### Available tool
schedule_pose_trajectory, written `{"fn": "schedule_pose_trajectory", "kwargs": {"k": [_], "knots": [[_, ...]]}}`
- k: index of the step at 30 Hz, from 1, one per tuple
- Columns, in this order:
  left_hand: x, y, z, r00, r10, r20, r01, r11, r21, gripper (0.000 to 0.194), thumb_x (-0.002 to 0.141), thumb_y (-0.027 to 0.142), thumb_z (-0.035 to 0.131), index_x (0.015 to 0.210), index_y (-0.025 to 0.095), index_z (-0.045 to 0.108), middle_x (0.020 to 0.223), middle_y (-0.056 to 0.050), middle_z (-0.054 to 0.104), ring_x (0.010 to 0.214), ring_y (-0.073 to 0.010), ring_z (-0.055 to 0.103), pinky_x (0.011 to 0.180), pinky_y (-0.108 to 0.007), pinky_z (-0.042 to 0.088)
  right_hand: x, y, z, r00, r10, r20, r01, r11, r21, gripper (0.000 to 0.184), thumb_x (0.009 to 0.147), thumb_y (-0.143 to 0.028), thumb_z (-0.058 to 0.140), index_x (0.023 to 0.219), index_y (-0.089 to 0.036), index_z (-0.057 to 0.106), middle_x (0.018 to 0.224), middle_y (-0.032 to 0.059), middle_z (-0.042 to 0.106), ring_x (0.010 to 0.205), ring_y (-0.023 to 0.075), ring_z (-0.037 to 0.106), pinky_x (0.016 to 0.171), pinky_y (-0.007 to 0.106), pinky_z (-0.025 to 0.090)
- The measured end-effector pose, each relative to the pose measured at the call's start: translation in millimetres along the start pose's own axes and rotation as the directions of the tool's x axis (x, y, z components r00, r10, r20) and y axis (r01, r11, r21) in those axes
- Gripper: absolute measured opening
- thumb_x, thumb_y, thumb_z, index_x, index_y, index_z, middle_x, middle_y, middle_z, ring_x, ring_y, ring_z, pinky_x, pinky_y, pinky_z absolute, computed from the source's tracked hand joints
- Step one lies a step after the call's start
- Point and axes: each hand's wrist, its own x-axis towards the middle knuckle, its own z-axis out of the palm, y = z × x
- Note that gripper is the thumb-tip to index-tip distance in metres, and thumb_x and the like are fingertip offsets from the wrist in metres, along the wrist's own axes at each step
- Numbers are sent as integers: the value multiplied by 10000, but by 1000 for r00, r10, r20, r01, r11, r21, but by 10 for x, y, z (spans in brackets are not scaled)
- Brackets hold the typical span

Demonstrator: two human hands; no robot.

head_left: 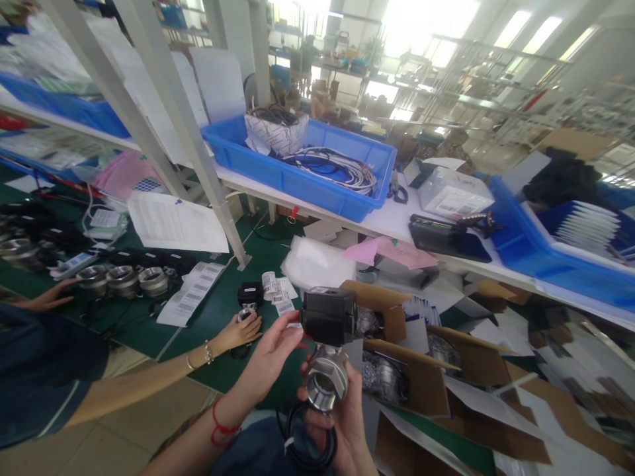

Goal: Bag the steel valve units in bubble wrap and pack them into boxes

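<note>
My right hand (342,413) grips the silver metal body of a motorised valve (327,344), which has a black box actuator on top and a black cable looping down below my wrist. My left hand (270,357), with a red string at the wrist, pinches a small white label at the left side of the black actuator. A co-worker's hand (241,330) with a bracelet rests on another black-and-silver valve (249,297) on the green mat.
Open cardboard boxes (411,370) lie to the right. A row of silver valves (124,279) and label sheets (191,291) sit on the green mat at left. A blue bin of cables (297,162) stands on the white shelf, beside slanted metal posts (198,152).
</note>
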Motion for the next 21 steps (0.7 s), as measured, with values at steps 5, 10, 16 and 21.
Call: {"fn": "schedule_pose_trajectory", "kwargs": {"k": [5,10,16,21], "knots": [[-11,116,-21,986,168,18,-168,985,-29,707,794,473,739,1405,222,488,1349,-123,587,1155,-286,597,955,-352,510,4,90,1,964,-229,-137,202,961,-190,489,683,-574,754,972,-190,660,898,73,742,537,152,597,379,217,387],[27,103,-165,985,150,86,-151,988,6,732,820,554,685,1427,199,481,1441,-130,529,1363,-315,447,1121,-374,390,62,139,-129,850,-474,-229,302,795,-526,539,609,-486,844,995,-183,621,699,17,696,525,175,596,391,246,429],[-72,17,-374,995,99,9,-99,995,-19,666,818,588,662,1353,202,573,1390,-129,584,1344,-338,470,1083,-393,433,-3,111,-39,649,-760,29,431,337,-837,593,594,-388,840,1093,-166,611,959,87,731,865,263,684,811,370,547],[-195,31,-556,998,27,-55,-26,1000,11,637,757,630,702,1253,232,666,1360,-112,612,1306,-356,499,1050,-405,458,-70,-8,-194,526,-735,429,474,-165,-865,589,689,-321,784,1223,-201,566,1118,115,710,967,278,690,859,381,554]]}}
